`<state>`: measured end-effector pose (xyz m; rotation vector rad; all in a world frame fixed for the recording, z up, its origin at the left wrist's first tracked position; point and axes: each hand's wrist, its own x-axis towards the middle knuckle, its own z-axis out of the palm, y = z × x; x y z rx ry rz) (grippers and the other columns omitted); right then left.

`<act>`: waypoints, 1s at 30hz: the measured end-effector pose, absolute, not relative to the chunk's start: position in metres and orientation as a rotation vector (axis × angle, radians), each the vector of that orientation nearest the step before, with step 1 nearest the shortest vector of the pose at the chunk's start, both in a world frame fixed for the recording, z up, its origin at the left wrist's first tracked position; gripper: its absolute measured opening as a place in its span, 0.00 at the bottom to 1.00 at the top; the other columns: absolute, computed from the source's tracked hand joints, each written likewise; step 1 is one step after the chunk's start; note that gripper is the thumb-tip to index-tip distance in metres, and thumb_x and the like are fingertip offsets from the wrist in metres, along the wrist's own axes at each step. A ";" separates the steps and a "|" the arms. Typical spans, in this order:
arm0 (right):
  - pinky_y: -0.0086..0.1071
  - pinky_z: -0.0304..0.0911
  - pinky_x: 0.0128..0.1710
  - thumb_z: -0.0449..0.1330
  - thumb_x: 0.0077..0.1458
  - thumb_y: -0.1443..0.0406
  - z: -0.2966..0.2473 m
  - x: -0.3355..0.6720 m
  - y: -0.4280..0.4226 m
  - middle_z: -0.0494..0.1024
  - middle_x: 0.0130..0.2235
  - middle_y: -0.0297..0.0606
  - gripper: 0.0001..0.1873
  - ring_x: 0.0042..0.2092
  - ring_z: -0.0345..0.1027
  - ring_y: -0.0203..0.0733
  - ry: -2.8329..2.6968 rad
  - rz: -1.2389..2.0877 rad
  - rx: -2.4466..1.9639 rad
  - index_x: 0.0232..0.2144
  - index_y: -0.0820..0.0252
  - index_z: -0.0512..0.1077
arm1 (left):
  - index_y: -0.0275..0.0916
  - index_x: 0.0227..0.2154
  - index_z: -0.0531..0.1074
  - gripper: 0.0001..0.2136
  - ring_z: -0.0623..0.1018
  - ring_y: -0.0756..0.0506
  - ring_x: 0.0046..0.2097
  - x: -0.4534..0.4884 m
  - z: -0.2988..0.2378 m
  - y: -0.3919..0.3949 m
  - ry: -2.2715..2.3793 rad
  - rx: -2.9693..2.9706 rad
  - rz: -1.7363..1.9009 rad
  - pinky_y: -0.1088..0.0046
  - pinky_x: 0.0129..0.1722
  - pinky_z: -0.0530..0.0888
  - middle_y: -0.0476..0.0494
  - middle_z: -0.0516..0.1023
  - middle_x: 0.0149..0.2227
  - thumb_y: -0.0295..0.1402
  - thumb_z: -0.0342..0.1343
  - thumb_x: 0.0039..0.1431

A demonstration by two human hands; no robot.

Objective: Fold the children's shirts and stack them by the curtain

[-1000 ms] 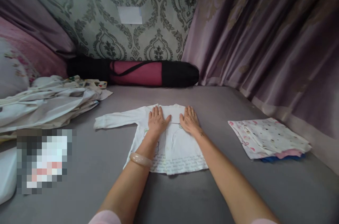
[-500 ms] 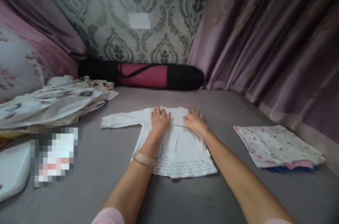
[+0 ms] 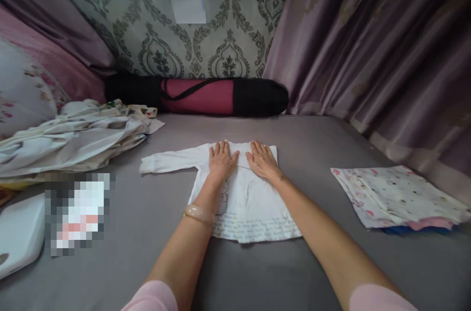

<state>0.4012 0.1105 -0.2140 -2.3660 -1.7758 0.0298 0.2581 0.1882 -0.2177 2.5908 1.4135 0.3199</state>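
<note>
A small white long-sleeved shirt [image 3: 253, 208] lies flat on the grey bed surface [image 3: 147, 232], its one visible sleeve stretched out to the left. My left hand [image 3: 222, 160] rests palm down on the upper chest of the shirt, fingers stretched out. A pale bangle [image 3: 198, 213] circles that wrist. My right hand [image 3: 262, 159] lies flat beside it on the shirt's right shoulder area, fingers also extended. Neither hand holds anything.
A heap of unfolded white clothes [image 3: 73, 139] sits at the left. A stack of folded patterned garments [image 3: 397, 195] lies at the right. A black and maroon rolled bag [image 3: 206, 96] runs along the wall. Curtains [image 3: 368, 41] hang at the right, and pillows lie at the far left.
My right hand has flattened out and shifted a little to the left on the shirt. The camera view has shifted slightly; the left hand stays pressed on the shirt.
</note>
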 end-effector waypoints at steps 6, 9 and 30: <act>0.36 0.36 0.66 0.36 0.66 0.57 -0.194 0.417 0.105 0.48 0.68 0.45 0.31 0.68 0.39 0.39 -1.687 0.404 -2.209 0.66 0.68 0.50 | 0.30 0.63 0.56 0.31 0.53 0.36 0.67 0.253 -0.221 0.192 1.343 2.569 0.412 0.53 0.65 0.48 0.35 0.55 0.66 0.48 0.33 0.66; 0.35 0.37 0.66 0.38 0.65 0.58 -0.188 0.421 0.073 0.47 0.68 0.46 0.31 0.68 0.37 0.39 -1.746 0.401 -2.116 0.65 0.70 0.51 | 0.31 0.61 0.58 0.30 0.55 0.36 0.66 0.252 -0.221 0.193 1.319 2.552 0.445 0.52 0.64 0.49 0.35 0.57 0.65 0.48 0.32 0.66; 0.45 0.49 0.64 0.47 0.64 0.58 -0.111 0.345 -0.130 0.67 0.60 0.40 0.23 0.62 0.58 0.47 -2.250 0.624 -1.996 0.58 0.54 0.67 | 0.32 0.58 0.59 0.24 0.66 0.36 0.58 0.192 -0.176 0.186 1.032 2.742 0.189 0.60 0.56 0.64 0.28 0.66 0.56 0.43 0.42 0.65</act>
